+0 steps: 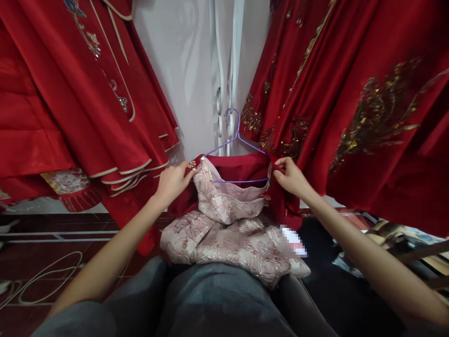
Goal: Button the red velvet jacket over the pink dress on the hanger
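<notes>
Left hand (173, 181) pinches dark red cloth (235, 164) at the purple hanger's (237, 134) left end, maybe the strap too; right hand (290, 176) pinches the same dark red cloth at the hanger's right end. Pink dress (224, 206) sits between and below both hands, hanger's lower bar showing inside its neckline, skirt bunched under the hanger against grey clothes (217, 295) on the lap. Looks mostly done: hanger in, shoulders near its ends. Seems left: skirt not hanging straight; can't tell if the hook is on anything. Containers: none I can make out, clutter (389, 232) right of hanger too blurred. Red gowns (354, 84) hang on both sides of the hanger, white panel (175, 70) behind it
</notes>
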Demonstrator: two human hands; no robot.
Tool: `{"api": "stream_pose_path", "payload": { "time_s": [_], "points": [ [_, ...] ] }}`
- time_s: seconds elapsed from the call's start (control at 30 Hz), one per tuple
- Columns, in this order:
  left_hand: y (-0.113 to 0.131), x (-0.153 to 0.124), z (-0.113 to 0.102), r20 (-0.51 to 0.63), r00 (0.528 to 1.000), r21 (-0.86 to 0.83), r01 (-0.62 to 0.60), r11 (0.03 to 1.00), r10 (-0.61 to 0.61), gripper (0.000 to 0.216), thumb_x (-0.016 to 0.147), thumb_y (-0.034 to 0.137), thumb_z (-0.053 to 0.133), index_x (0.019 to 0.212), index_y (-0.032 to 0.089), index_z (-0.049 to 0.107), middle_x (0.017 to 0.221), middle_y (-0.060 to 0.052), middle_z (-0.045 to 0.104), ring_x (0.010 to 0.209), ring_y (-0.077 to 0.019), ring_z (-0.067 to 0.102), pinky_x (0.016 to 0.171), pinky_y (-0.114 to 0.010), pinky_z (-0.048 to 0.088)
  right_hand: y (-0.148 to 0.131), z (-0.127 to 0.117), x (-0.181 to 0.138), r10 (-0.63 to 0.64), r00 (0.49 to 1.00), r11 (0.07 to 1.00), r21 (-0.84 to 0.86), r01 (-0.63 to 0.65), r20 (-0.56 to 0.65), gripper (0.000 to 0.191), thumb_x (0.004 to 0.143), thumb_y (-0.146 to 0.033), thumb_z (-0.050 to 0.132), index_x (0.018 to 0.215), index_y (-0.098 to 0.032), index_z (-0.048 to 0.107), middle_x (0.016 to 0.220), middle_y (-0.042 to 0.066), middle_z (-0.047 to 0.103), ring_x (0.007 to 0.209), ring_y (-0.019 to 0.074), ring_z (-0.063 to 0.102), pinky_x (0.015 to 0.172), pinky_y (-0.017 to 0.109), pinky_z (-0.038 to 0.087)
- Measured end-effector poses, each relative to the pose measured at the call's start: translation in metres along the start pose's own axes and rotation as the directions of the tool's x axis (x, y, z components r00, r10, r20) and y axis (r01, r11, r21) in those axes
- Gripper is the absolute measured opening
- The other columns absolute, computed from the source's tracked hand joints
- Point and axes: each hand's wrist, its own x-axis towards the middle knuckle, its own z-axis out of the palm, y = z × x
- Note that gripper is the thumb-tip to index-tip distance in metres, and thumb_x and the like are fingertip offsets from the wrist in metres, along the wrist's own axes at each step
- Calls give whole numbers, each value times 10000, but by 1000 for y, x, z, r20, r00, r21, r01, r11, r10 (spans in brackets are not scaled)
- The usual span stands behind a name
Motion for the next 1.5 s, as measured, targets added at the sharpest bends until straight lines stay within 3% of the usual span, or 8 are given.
{"api": "stream_pose_path", "payload": {
  "time_s": [0.13, 0.27, 0.37, 0.67, 0.9, 1.07, 1.3, 1.5],
  "points": [
    [45, -8, 14, -57, 996, -489, 35, 872, -72, 429, 870, 554, 505, 912, 160, 669, 762, -78, 694, 724, -223, 643, 664, -284, 430, -34, 42, -20, -64, 993, 974, 225, 40, 101, 230, 642, -184, 513, 858, -217, 443, 827, 22, 544, 719, 166, 546, 699, 322, 459],
    [82, -21, 29, 115, 984, -941, 65, 331, 136, 471, 821, 595, 552, 845, 138, 663, 735, -40, 666, 622, -138, 576, 600, -237, 425, -65, 72, -51, -236, 934, 888, 451, 94, 269, 192, 689, -197, 485, 865, -227, 414, 787, -13, 506, 680, 137, 515, 641, 280, 439],
    [87, -30, 42, 180, 970, -974, 153, 167, 165, 444, 801, 578, 594, 840, 138, 640, 695, -5, 624, 580, -103, 523, 573, -219, 405, -64, 82, -61, -209, 942, 870, 490, 57, 261, 205, 689, -188, 487, 875, -224, 409, 815, -18, 486, 654, 115, 492, 605, 260, 414],
    [71, -24, 44, -18, 991, -846, -88, 526, 136, 251, 839, 420, 604, 829, 169, 614, 831, -18, 662, 726, -134, 583, 669, -229, 440, -57, 85, -60, -136, 984, 892, 447, 70, 116, 284, 731, -202, 568, 976, -224, 425, 896, 8, 523, 693, 117, 553, 606, 250, 476],
    [73, -22, 48, -15, 981, -789, -129, 601, 191, 151, 849, 299, 574, 926, 176, 619, 904, -31, 690, 699, -133, 604, 647, -231, 443, -57, 87, -66, -180, 966, 880, 469, 73, 187, 290, 780, -323, 624, 1019, -226, 490, 1006, 45, 578, 806, 142, 623, 693, 281, 559],
    [71, -19, 35, -2, 960, -722, -194, 664, 279, 152, 873, 302, 542, 928, 180, 614, 820, -5, 675, 582, -107, 532, 599, -224, 402, -48, 89, -62, -150, 981, 887, 456, 78, 125, 209, 863, -354, 565, 1017, -216, 533, 985, 61, 609, 867, 168, 646, 768, 327, 562],
    [66, -4, 18, 12, 876, -560, -394, 729, 483, 158, 824, 228, 528, 950, 201, 620, 846, -13, 669, 696, -149, 586, 639, -239, 388, -50, 93, -60, -167, 986, 912, 378, 157, -7, 202, 888, -374, 550, 1003, -215, 596, 1014, 78, 648, 882, 182, 656, 798, 341, 568],
    [71, -2, 15, 41, 884, -468, -394, 791, 465, 141, 819, 312, 537, 876, 213, 620, 732, -1, 644, 640, -157, 574, 607, -251, 368, -49, 98, -65, -110, 992, 874, 470, 127, -64, 239, 866, -397, 584, 1015, -217, 640, 1039, 80, 680, 906, 196, 680, 807, 350, 581]
  ]
}}
